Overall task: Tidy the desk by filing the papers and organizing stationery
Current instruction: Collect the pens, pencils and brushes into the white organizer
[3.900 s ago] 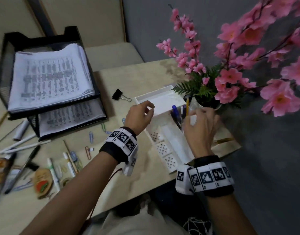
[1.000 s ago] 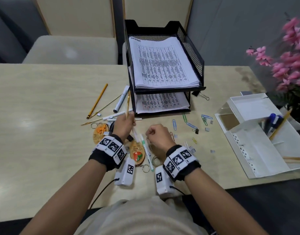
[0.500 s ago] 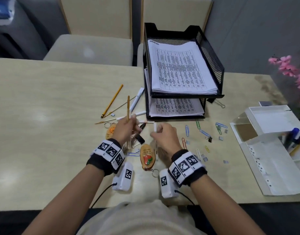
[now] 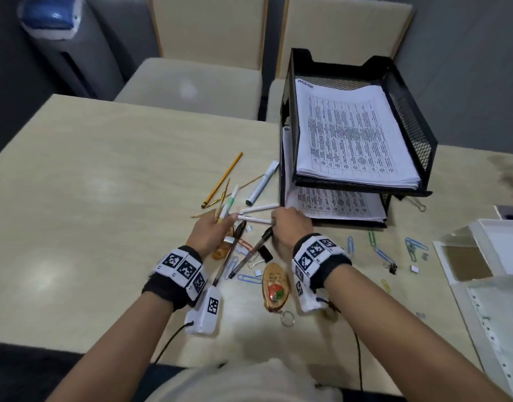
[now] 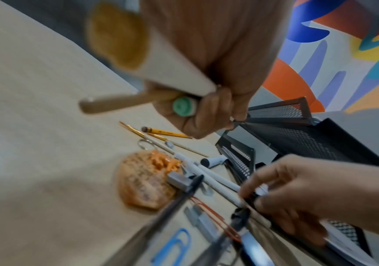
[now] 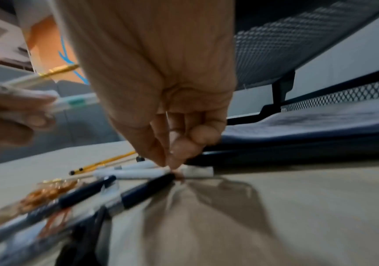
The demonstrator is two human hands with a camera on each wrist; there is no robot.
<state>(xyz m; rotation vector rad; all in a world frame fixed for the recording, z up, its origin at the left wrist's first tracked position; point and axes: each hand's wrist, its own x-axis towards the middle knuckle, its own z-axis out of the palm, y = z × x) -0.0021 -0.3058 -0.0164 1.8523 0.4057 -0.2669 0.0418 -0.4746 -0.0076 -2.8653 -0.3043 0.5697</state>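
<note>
Pens and pencils are lying scattered across the middle of the desk [image 4: 104, 175], just left of the black mesh tray [image 4: 406, 117] that is holding two stacked piles of papers [image 4: 351, 134]. The left hand [image 4: 210, 230] is curling its fingers round a small bundle raised off the surface: a white pen with a green band [image 4: 229, 202] and a gold-coloured pen [image 4: 225, 190], both pointing away toward the far side. The left wrist view is showing the green pen end [image 5: 183, 106] tucked inside that fist.

The right hand [image 4: 290, 224] is reaching down just right of the left one, close to the tray's near left corner, with its fingertips [image 6: 172, 162] bunched together and pinching the end of a white pen [image 4: 255, 219] that is lying flat on the desk. A second white pen [image 4: 259, 208] is lying just beyond it, and a white marker [image 4: 262, 184] is lying farther off beside the tray. A yellow pencil [image 4: 222, 179] is lying to the far left of the hands.

Nearer the person, two dark pens [image 4: 243, 256] are lying crossed between the wrists, over a black binder clip [image 4: 264, 253] and some paper clips [image 4: 380, 253]. A wooden keychain [image 4: 275, 288] is sitting near the right wrist. A white organizer box [image 4: 499, 256] is standing open at the right edge.
</note>
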